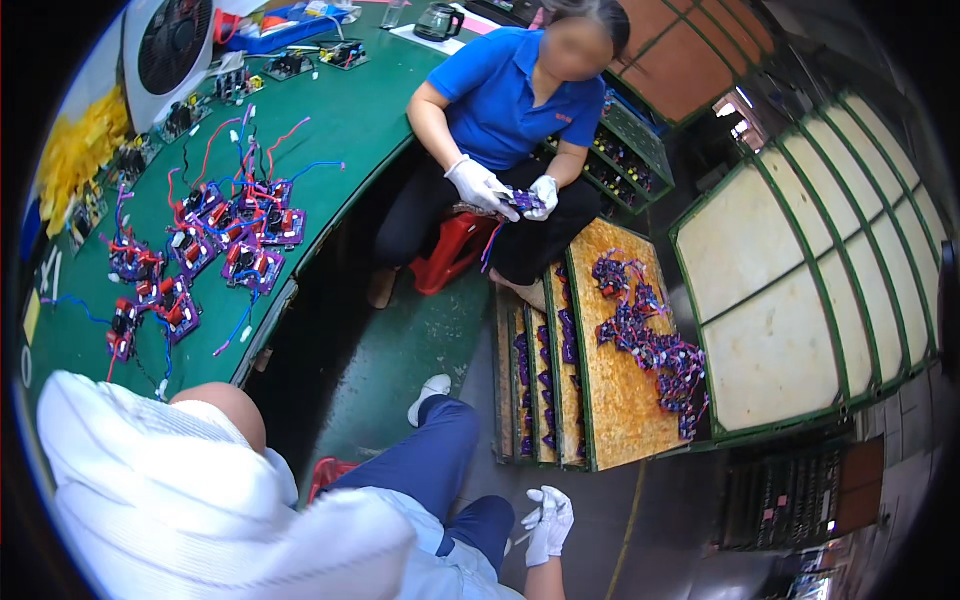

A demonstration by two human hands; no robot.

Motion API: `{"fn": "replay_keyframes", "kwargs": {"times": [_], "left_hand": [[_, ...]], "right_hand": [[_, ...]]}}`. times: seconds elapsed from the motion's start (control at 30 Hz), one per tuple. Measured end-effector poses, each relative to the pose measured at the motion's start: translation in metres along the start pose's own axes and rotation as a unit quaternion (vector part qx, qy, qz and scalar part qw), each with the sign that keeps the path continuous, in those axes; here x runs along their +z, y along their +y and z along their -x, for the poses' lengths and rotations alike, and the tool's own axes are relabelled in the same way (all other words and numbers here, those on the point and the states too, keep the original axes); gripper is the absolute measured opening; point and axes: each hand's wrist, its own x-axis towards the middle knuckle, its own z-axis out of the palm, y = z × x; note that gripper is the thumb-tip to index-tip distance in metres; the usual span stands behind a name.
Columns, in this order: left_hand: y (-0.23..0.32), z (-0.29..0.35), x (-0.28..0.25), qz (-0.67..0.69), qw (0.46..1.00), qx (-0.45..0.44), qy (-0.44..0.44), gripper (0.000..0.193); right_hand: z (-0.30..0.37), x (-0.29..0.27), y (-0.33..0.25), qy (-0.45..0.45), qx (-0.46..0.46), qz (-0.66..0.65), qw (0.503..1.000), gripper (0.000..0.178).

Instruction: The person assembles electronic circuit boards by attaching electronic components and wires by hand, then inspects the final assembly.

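My right hand, in a white glove, hangs at the lower middle beside my blue-trousered leg. Its fingers are loosely bent and apart, and nothing shows in them. Very close at the lower left is white knitted fabric, which looks like my gloved left hand raised on a bent arm; its fingers cannot be made out. Nearest to it on the green table lies a group of purple circuit boards with red, blue and black wires. Across from me, a seated person in blue holds a purple circuit board in white-gloved hands.
Wooden trays stand stacked on edge or tilted at the right, with wired boards on the top one. Behind them is a green-framed rack. A fan, yellow bundle and glass pot line the table's back. The person sits on a red stool.
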Motion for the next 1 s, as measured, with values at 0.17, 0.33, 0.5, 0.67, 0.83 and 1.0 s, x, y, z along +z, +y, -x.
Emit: {"fn": "replay_keyframes", "kwargs": {"times": [0.17, 0.33, 0.5, 0.67, 0.83, 1.0], "left_hand": [[-0.009, 0.018, -0.002, 0.098, 0.987, -0.086, -0.091, 0.037], [0.005, 0.046, 0.082, 0.213, 0.935, -0.282, -0.003, 0.020], [0.051, 0.186, 0.175, 0.508, 0.612, -0.603, -0.066, 0.027], [0.104, 0.283, 0.247, 0.573, 0.425, -0.642, -0.280, 0.034], [0.121, 0.365, 0.276, 0.428, 0.369, -0.664, -0.489, 0.042], [0.126, 0.339, 0.302, 0.466, 0.268, -0.717, -0.444, 0.049]], "right_hand": [[-0.014, 0.029, -0.006, -0.047, -0.002, -0.017, 0.999, 0.018], [-0.012, 0.036, 0.014, -0.051, 0.063, -0.112, 0.990, 0.025], [0.022, 0.035, 0.059, -0.180, 0.154, -0.227, 0.945, 0.039], [0.045, 0.026, 0.113, -0.209, 0.223, -0.269, 0.913, 0.040], [0.058, 0.024, 0.202, -0.186, 0.231, -0.442, 0.846, 0.045], [0.072, -0.019, 0.230, -0.016, 0.330, -0.545, 0.771, 0.038]]}}
